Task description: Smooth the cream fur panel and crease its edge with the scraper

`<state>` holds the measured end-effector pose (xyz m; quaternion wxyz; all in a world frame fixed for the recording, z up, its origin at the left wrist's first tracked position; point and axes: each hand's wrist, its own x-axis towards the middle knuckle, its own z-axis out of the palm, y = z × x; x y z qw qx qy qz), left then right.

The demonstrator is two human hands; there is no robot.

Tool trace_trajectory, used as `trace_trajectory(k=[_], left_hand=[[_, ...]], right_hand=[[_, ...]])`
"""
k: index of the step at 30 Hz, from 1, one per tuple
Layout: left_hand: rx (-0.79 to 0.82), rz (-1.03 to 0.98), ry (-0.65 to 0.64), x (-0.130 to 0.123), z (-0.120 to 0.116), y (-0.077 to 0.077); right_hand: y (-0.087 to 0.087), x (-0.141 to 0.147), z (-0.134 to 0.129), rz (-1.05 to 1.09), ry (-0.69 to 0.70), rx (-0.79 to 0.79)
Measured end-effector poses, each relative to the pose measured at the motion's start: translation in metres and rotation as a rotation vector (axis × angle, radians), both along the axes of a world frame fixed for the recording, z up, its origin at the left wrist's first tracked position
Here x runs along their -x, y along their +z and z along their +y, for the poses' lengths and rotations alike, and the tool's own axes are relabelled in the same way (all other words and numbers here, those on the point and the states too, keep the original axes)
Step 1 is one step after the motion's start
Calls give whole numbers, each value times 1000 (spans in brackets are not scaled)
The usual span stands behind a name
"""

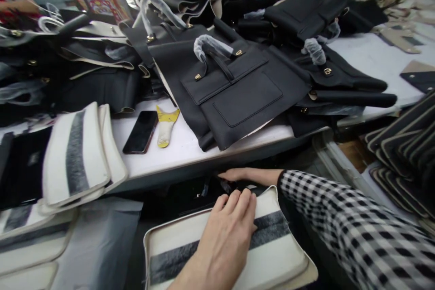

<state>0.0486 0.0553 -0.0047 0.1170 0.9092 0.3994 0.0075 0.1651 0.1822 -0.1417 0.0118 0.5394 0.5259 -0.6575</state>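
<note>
A white-covered tabletop (367, 56) runs across the scene, heaped with smooth black leather-like pieces. The biggest of these in front is a black bag panel (251, 99), broad and square-cornered, lying aslant with a stitched rectangle on its face, gold-coloured fittings (239, 53), and a curved handle (217, 44) wrapped in crinkled clear film. More black bag pieces (98, 86) slump to its left, their pale undersides folding out at the edges.

Below the front edge of the tabletop, nearest the person, are cream panels (272, 253), layered, with rounded corners and a rough-looking dark band across the top one. The left hand (231, 226) lies palm down over this band, fingers close together and bent towards the upper edge; I can't tell how firmly it presses or grips. The right hand (238, 174), in a black-and-white checked sleeve (333, 208), reaches across just beyond that edge into the dark space under the tabletop's rim, beside some black material. Its fingers are partly hidden, so its hold can't be told. The hands are near each other but not clasped.

To the right, a stack of dark pieces (404, 145) with pale edging crowds in close to the sleeve. On the left sit more banded cream pieces (91, 158) and a dull grey sheet (102, 240). Smaller still, a glossy dark phone (140, 132) lies beside a yellow-and-white piece (166, 127), narrow-waisted with a forked top.
</note>
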Motion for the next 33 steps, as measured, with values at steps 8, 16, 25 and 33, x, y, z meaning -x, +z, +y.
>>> trace_trajectory(k=[8, 16, 25, 33], left_hand=[[-25, -83, 28, 1, -4, 9], [74, -290, 184, 32, -5, 17], [189, -332, 402, 111, 0, 12], [130, -329, 369, 132, -6, 1]], right_hand=[[84, -2, -14, -43, 174, -103], [101, 7, -35, -224, 291, -491], [107, 15, -52, -435, 527, -859], [108, 23, -56, -517, 712, -978]])
